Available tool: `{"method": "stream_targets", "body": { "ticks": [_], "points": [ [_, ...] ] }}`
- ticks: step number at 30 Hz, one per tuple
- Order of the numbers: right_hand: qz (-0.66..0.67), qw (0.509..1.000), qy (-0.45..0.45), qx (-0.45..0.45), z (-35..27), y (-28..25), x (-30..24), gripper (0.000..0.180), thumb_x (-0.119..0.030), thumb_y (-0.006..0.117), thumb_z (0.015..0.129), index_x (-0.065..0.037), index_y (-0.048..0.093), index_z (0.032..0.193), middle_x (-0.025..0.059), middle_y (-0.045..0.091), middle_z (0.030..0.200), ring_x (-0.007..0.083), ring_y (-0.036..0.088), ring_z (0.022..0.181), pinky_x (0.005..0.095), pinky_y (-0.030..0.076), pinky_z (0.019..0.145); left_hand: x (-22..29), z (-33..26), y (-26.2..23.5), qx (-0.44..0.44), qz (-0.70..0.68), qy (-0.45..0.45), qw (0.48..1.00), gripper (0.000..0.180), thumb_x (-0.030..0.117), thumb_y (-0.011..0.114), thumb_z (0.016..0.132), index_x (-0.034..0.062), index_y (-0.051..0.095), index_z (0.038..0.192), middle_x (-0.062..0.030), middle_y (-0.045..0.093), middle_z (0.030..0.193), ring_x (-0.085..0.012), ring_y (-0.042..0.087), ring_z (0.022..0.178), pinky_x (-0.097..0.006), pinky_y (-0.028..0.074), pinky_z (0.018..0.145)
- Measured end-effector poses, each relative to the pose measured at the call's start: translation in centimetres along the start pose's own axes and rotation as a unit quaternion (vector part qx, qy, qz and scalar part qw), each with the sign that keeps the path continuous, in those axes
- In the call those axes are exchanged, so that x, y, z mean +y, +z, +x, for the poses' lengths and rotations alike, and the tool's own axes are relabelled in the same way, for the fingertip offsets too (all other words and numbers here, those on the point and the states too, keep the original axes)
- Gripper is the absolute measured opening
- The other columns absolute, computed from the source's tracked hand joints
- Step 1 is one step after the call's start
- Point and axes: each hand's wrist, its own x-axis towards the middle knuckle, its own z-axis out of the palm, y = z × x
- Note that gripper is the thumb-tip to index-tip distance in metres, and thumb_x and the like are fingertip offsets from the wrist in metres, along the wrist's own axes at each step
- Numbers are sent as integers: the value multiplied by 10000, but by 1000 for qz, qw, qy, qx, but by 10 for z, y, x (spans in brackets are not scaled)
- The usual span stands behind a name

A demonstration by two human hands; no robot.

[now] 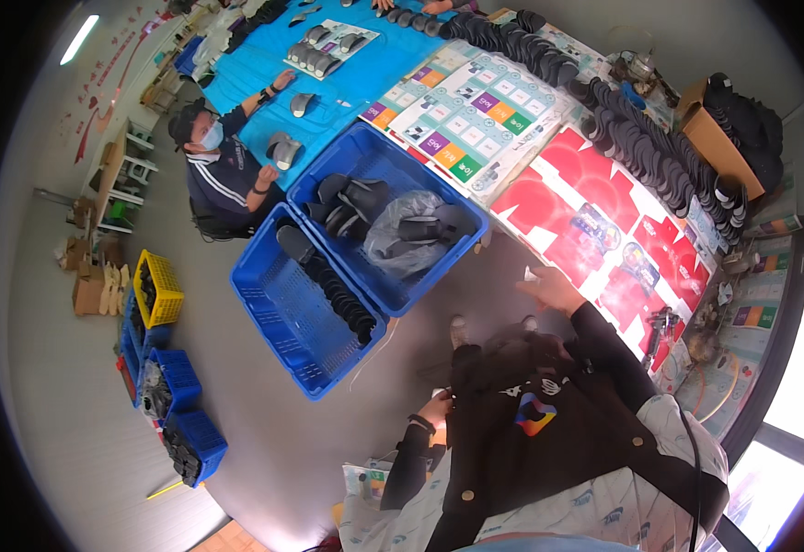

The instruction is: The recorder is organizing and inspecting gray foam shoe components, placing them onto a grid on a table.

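My right hand (552, 291) reaches out to the near edge of the table covered with red printed sheets (568, 189). A small white piece (530, 274) sits at its fingertips and seems pinched there. My left hand (435, 408), with a dark band on the wrist, is drawn in against the edge of my black apron (512, 442). Its fingers are curled, and their grip is too small to make out. Two blue crates (278, 304) (462, 207) stand on the floor just ahead of me. They hold black shoe soles (342, 299) and a grey plastic bag (400, 230).
Long rows of black soles (646, 147) line the table's far side. A seated person in a mask (223, 170) works at a blue-covered table (255, 69) with grey soles. A yellow crate (165, 290) and more blue crates (177, 382) stand at the left. A cardboard box (710, 138) sits at the right.
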Motion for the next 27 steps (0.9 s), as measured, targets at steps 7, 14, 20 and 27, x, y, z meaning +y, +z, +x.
{"method": "stream_targets", "body": {
  "ticks": [7, 14, 20, 27],
  "points": [
    [113, 991, -34, -66, 2, 8, 7, 271, -273, 683, 939, -24, 676, 1046, 62, 663, 761, 132, 643, 582, 276, 511, 488, 12, 7, 43, 86, 16, 248, 965, 259, 53, 527, 971, 58, 589, 1223, -3, 603, 911, -134, 627, 828, -328, 552, 682],
    [-42, 996, -67, -37, 0, -1, 17, 283, -315, 691, 919, -33, 679, 946, 37, 663, 717, 122, 618, 595, 299, 499, 567, 18, 18, 53, 107, 98, 255, 956, 222, 71, 551, 958, 61, 591, 1176, -10, 606, 900, -145, 631, 830, -340, 552, 672],
    [-52, 996, -66, -37, 5, -6, 34, 297, -343, 696, 899, -48, 674, 935, 37, 652, 717, 127, 619, 614, 296, 500, 578, 23, 26, 56, 93, 124, 246, 957, 191, 86, 572, 947, 63, 594, 1136, -16, 610, 891, -154, 634, 832, -350, 552, 664],
    [-71, 993, -68, -60, -11, -7, 28, 293, -310, 701, 881, -32, 683, 971, 57, 690, 763, 138, 654, 653, 297, 526, 629, 25, 30, 60, 88, 143, 235, 957, 159, 104, 595, 934, 66, 596, 1088, -22, 613, 881, -164, 637, 834, -361, 552, 654]
  ]
}}
